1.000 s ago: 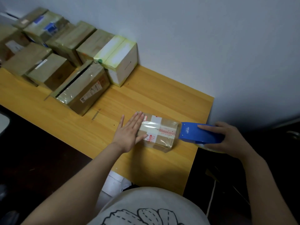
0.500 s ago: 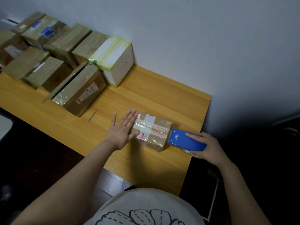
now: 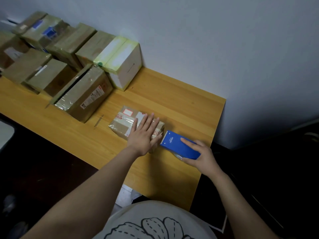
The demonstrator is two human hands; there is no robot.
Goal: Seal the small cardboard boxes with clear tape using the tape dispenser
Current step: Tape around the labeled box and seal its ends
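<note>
A pile [image 3: 57, 47] of taped cardboard boxes is sitting at the far left of the wooden table [image 3: 181, 100], pushed back against the wall [image 3: 207, 40]. Just right of it, a brown box [image 3: 86, 95] wrapped in glossy tape is lying nearer the front edge, and a white box [image 3: 126, 71] with yellowed tape on top is standing behind it, touching it.

Right of these, apart from them, the small box [image 3: 120, 123] is resting on the table near its front edge. Clear tape [image 3: 124, 120] is shining across its top, and a red-bordered label [image 3: 127, 112] is showing at its far corner.

The left hand [image 3: 144, 137] is lying flat on the right half of the small box, palm down, holding nothing; its fingers [image 3: 150, 120] are straight and spread, pressing on the top, and the thumb is pointing toward the box's right end.

The blue dispenser [image 3: 177, 147] is meeting that right end, its front edge just beside the thumb. The right hand [image 3: 205, 158] is gripping the dispenser from behind, forefinger stretched along its top and thumb curled under its near side.
</note>
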